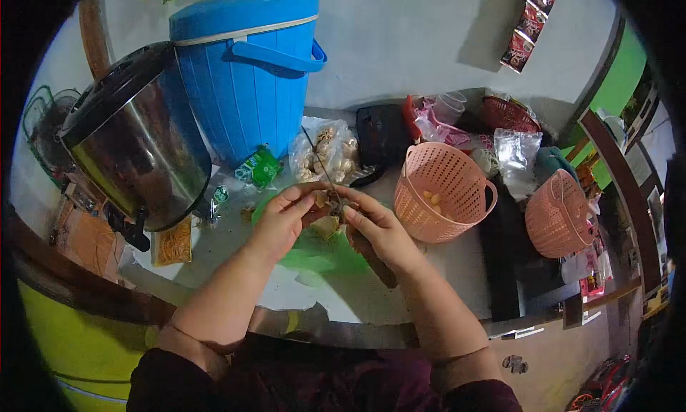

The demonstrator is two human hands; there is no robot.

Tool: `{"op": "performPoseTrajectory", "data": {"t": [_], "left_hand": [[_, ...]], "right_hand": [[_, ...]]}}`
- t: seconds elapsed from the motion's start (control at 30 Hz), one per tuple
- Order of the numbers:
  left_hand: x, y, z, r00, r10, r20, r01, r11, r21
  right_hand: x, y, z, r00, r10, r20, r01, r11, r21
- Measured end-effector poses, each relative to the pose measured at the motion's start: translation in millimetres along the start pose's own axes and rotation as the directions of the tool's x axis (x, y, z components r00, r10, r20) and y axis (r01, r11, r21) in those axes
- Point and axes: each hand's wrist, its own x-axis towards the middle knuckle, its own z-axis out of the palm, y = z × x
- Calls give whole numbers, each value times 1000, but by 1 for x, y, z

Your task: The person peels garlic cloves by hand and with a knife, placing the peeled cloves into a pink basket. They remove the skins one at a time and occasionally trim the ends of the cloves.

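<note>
My left hand (pixel 281 222) is closed, its thumb and fingertips pinching a small pale-tan garlic clove, largely hidden by the fingers. Close against it, my right hand (pixel 382 233) grips a knife (pixel 371 258); the brown handle slants down below the palm and the thin dark blade points up and away past the fingertips. Beneath both hands lies a green plastic bag (pixel 314 260) with pale peel pieces (pixel 326 227) over it. Behind them stands a clear bag of garlic bulbs (pixel 336 151). A pink basket (pixel 436 222) to the right holds several peeled cloves (pixel 432 197).
A blue lidded bucket (pixel 243 76) and a large steel pot (pixel 143 140) stand at the left. A black pouch (pixel 382 137) is at the back. Another pink basket (pixel 559 215) sits far right, near a clear plastic packet (pixel 516 158). Red sachets (pixel 529 30) hang on the wall.
</note>
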Motion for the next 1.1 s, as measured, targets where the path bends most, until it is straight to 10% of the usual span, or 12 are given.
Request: {"op": "performPoseTrajectory", "data": {"t": [0.53,0.8,1.1], "left_hand": [[4,0,-5,985,-25,-173,24,1000,-8],[4,-5,-9,949,-134,-285,95,985,-146],[-3,-3,-3,979,-55,-194,48,998,-43]], "right_hand": [[3,5,-9,997,51,-49,-62,963,-261],[-1,-1,3,905,-379,192,408,650,-641],[-2,2,6,869,-460,180,427,516,-742]]}}
